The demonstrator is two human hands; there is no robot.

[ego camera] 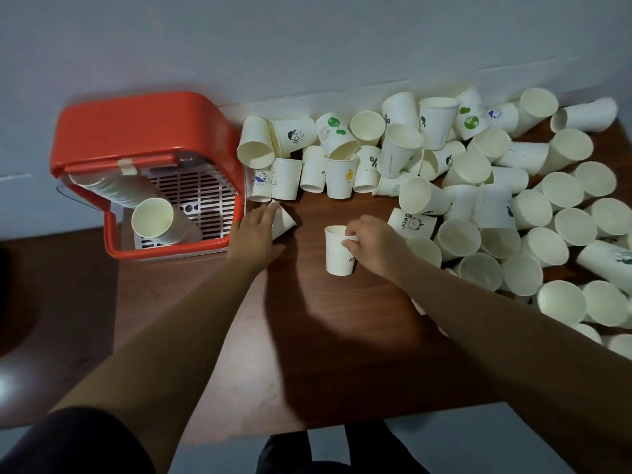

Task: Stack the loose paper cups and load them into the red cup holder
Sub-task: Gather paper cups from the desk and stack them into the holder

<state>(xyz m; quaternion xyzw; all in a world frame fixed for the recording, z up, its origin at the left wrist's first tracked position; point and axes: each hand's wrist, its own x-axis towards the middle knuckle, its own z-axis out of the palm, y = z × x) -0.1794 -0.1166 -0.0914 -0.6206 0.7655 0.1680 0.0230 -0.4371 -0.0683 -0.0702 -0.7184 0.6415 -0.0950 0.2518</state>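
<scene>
The red cup holder [143, 131] sits at the table's left end with its front open, and a long stack of nested cups [154, 217] lies inside it. My right hand [372, 246] pinches the rim of an upright white cup [337, 254] in the middle of the table. My left hand [256, 230] reaches over a cup lying on its side [285, 220], fingers around its near end. A big pile of loose paper cups [478, 186] fills the back and right of the table.
The brown wooden table [307, 336] has a bare stretch in front of me between my arms. A grey wall runs behind the pile. The table's near edge lies just above my legs. A darker surface lies to the left of the holder.
</scene>
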